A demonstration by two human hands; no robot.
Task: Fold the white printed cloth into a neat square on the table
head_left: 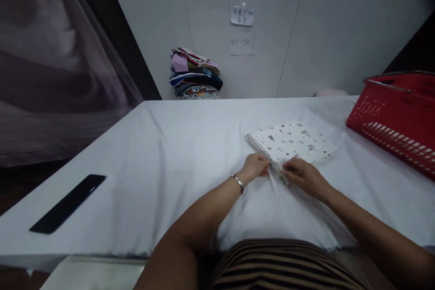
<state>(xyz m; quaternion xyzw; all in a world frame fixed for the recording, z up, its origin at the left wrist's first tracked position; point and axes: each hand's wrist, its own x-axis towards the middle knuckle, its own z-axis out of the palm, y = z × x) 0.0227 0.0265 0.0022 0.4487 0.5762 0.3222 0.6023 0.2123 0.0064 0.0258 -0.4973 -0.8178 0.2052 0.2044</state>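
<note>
A folded white cloth with small brown and dark prints lies on the white-covered table, right of the middle. My left hand, with a bracelet at the wrist, is at the cloth's near left edge, its fingers curled against the layered fold. At the near corner, the thumb and fingers of my right hand pinch the same edge. The left fingertips are partly hidden.
A red plastic basket with a metal handle stands at the right. A flat black object lies on the left. Behind the far edge is a stack of folded fabrics; paper notes hang on the wall.
</note>
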